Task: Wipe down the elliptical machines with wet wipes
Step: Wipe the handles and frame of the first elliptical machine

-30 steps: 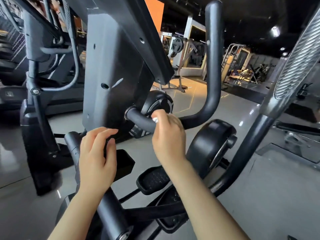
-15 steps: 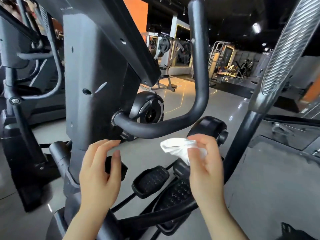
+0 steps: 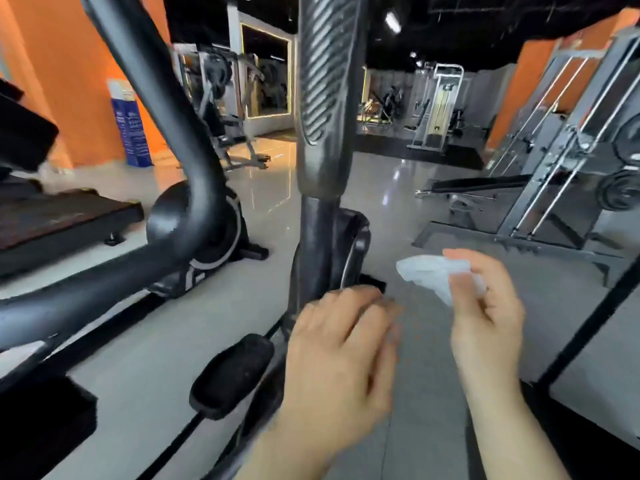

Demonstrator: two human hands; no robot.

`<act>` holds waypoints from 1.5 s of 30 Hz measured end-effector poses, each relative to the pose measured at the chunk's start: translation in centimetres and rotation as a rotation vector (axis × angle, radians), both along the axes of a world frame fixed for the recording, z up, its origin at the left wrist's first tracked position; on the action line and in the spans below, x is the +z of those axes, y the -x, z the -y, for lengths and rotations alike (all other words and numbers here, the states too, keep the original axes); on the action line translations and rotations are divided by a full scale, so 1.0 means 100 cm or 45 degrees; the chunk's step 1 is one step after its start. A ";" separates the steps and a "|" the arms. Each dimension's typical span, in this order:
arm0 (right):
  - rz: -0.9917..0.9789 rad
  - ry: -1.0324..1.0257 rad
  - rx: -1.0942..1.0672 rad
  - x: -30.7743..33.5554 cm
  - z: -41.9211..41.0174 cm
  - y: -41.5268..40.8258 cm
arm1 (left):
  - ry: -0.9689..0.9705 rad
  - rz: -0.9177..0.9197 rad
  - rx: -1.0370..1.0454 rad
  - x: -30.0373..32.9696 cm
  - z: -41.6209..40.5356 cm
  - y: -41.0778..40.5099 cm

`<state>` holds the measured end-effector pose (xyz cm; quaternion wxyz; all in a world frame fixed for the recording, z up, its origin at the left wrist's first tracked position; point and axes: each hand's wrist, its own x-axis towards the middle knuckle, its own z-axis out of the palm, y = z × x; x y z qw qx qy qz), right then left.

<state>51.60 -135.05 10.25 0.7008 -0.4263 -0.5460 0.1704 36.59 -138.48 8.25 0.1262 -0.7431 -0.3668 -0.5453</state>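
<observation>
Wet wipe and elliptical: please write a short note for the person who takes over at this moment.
Right hand pinches the crumpled wet wipe, in the air, right of the upright moving handle bar, not touching it.
Left hand holds nothing, fingers loosely bent, close to the bar's lower part; contact is unclear because of blur.
Done: cannot be judged from this picture.
Left: probably this bar and its ribbed grip, then the pedals.

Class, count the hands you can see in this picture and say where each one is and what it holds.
2. The left hand is low in the centre, beside the upright handlebar, holding nothing. The right hand is to its right, pinching a white wet wipe. None seems hidden.
</observation>
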 end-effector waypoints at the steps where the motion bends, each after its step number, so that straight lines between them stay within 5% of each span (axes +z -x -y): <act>1: -0.007 0.031 0.014 -0.005 -0.018 -0.013 | 0.063 0.044 -0.048 -0.003 -0.011 -0.023; 7: 0.056 0.247 0.180 -0.032 -0.125 -0.084 | 0.249 0.043 0.059 -0.032 -0.104 -0.123; 12: 0.068 0.416 0.414 -0.041 -0.214 -0.087 | 0.387 0.234 0.278 -0.045 -0.174 -0.122; 14: 0.118 0.451 0.617 -0.040 -0.239 -0.063 | 0.469 0.440 0.424 -0.048 -0.186 -0.107; 18: 0.313 0.533 1.163 -0.048 -0.270 0.002 | 0.541 1.350 0.412 -0.051 -0.209 -0.092; 22: 0.487 0.539 1.479 -0.047 -0.298 0.052 | 0.251 1.630 0.640 -0.055 -0.239 -0.062; 30: 0.513 0.733 2.363 -0.034 -0.310 0.154 | -0.028 1.500 1.267 -0.049 -0.240 0.001; 36: 0.606 0.794 3.005 -0.036 -0.297 0.217 | -0.321 1.104 2.121 -0.045 -0.227 0.013; 45: 0.391 0.700 3.006 -0.036 -0.213 0.291 | -0.605 1.001 2.641 -0.001 -0.207 0.005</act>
